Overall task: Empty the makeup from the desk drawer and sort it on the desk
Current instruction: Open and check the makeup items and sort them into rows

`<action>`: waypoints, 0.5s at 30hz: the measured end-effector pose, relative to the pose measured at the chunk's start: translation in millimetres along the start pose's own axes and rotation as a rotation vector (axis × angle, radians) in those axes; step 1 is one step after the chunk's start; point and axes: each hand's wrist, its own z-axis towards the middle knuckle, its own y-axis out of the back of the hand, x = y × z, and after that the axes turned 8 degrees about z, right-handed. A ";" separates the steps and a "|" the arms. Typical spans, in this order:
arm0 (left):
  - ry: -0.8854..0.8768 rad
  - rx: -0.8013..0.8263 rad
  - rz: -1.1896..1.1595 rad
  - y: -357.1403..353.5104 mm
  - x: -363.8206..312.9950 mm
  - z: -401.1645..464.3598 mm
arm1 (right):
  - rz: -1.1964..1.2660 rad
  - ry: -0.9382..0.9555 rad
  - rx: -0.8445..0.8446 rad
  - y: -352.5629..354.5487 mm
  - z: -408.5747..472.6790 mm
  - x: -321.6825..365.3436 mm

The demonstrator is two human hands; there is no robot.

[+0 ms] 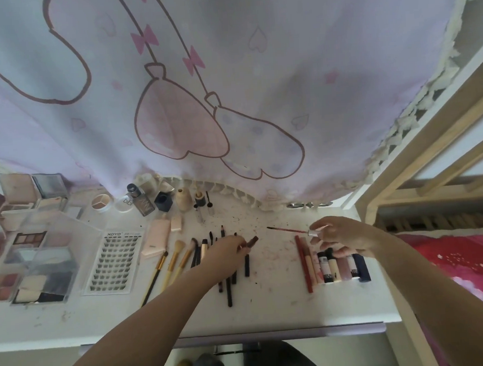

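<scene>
My left hand (227, 251) grips a small dark red lip gloss tube (253, 241) above a row of dark pencils (229, 285) and brushes (174, 262) on the white desk (270, 308). My right hand (340, 237) pinches the cap of the gloss wand (288, 230), whose thin red applicator points left, out of the tube. Below my right hand a row of lip tubes and bottles (340, 267) lies beside red lip pencils (304, 264). The drawer front (244, 337) shows at the desk's near edge.
A lash tray (113, 262) and clear organiser with palettes (38, 260) sit on the left. Bottles and jars (162, 201) line the back under a hanging pink curtain (201, 100). A wooden bed ladder (431, 157) and red bedding (466, 268) are at right.
</scene>
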 end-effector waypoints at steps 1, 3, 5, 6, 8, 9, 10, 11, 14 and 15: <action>0.035 -0.019 -0.090 -3.8 -7.0 2.0 | 0.059 -0.006 -0.011 -4.9 0.0 -4.6; 0.110 -0.045 -0.223 -13.6 -22.3 7.1 | 0.147 -0.046 -0.028 -23.1 3.9 -13.3; 0.178 -0.056 -0.255 -23.9 -33.7 11.3 | 0.237 -0.130 -0.037 -50.3 8.6 -19.6; 0.201 -0.061 -0.221 -27.4 -37.6 12.7 | 0.215 -0.132 -0.069 -64.1 12.5 -23.3; 0.220 -0.080 -0.051 -32.2 -41.0 16.5 | 0.010 -0.061 -0.143 -86.7 19.2 -30.5; 0.219 -0.100 0.046 -34.1 -41.0 18.9 | -0.112 -0.019 -0.183 -95.2 21.0 -33.0; 0.216 -0.123 0.130 -35.8 -40.4 21.5 | -0.227 0.013 -0.230 -101.0 21.7 -34.9; 0.216 -0.145 0.192 -37.3 -39.1 23.7 | -0.307 0.031 -0.263 -106.4 22.5 -36.4; 0.213 -0.145 0.289 -40.1 -32.0 28.2 | -0.372 0.026 -0.305 -123.8 27.6 -39.8; 0.211 -0.126 0.311 -40.6 -29.7 29.3 | -0.378 0.029 -0.298 -130.0 30.9 -41.7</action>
